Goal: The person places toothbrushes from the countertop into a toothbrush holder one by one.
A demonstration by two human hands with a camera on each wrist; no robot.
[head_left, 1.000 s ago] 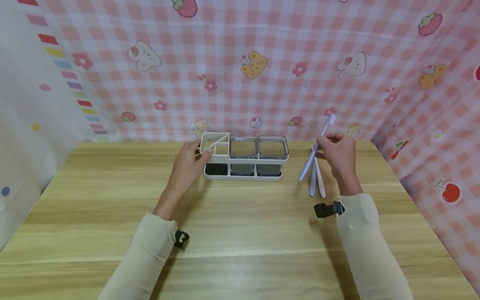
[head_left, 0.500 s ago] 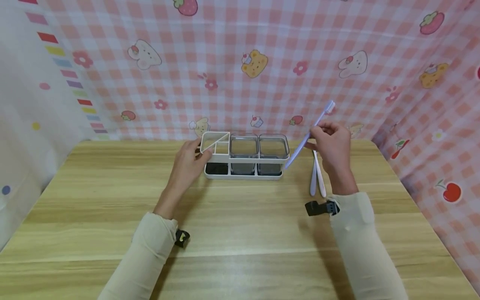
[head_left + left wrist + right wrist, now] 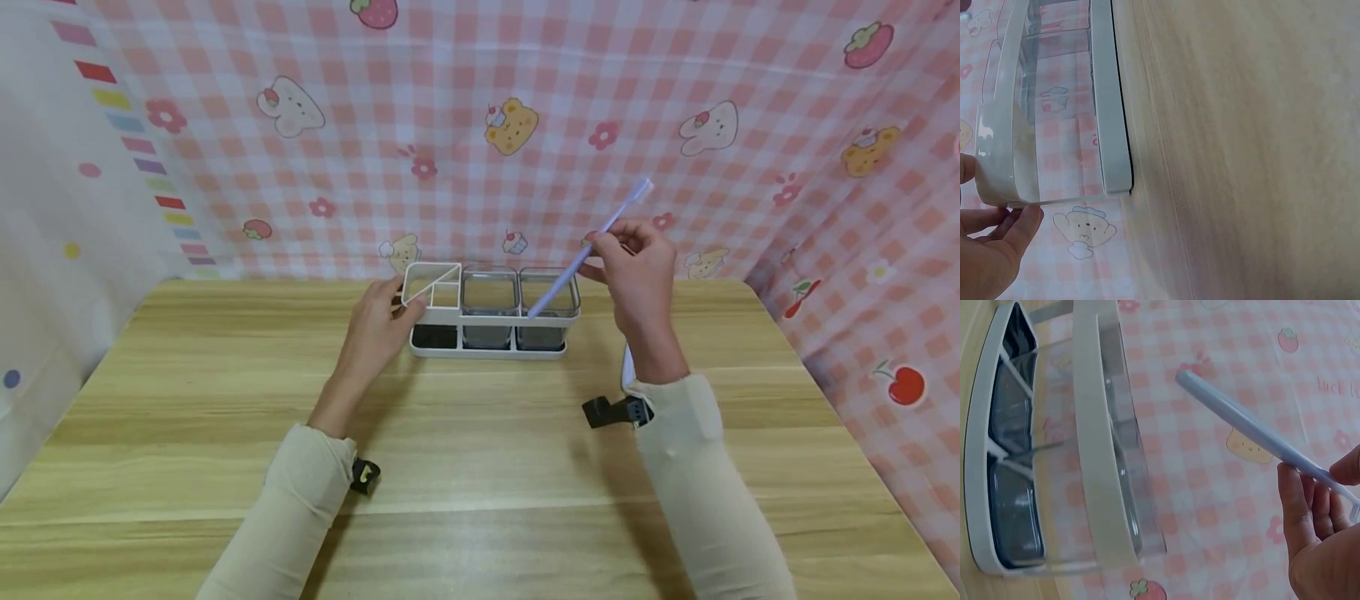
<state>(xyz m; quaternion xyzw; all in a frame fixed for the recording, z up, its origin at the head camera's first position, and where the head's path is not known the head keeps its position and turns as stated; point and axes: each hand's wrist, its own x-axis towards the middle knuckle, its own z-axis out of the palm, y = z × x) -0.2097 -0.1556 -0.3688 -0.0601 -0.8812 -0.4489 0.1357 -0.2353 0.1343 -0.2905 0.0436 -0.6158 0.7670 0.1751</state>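
A white toothbrush holder (image 3: 517, 321) stands at the back of the table, with two clear cups in its middle and right bays and a divided section at its left. My left hand (image 3: 375, 325) grips its left end, thumb in front; the left wrist view shows fingers (image 3: 1022, 228) against the upper rack (image 3: 997, 144). Between thumb and fingers, my right hand (image 3: 643, 275) pinches a purple toothbrush (image 3: 566, 275). The brush is slanted, bristles up to the right, its handle end over the right cup (image 3: 551, 300). In the right wrist view, the handle (image 3: 1241, 425) is apart from the holder (image 3: 1094, 425).
On the wooden table (image 3: 480, 500), a pale handle (image 3: 627, 367) lies partly hidden under my right wrist. A pink checked curtain (image 3: 450, 125) hangs right behind the holder and along the right side. White cloth (image 3: 75, 250) hangs on the left.
My right hand has lifted the purple toothbrush and carried it left from the brushes on the table to above the right cup. My left hand stays on the holder.
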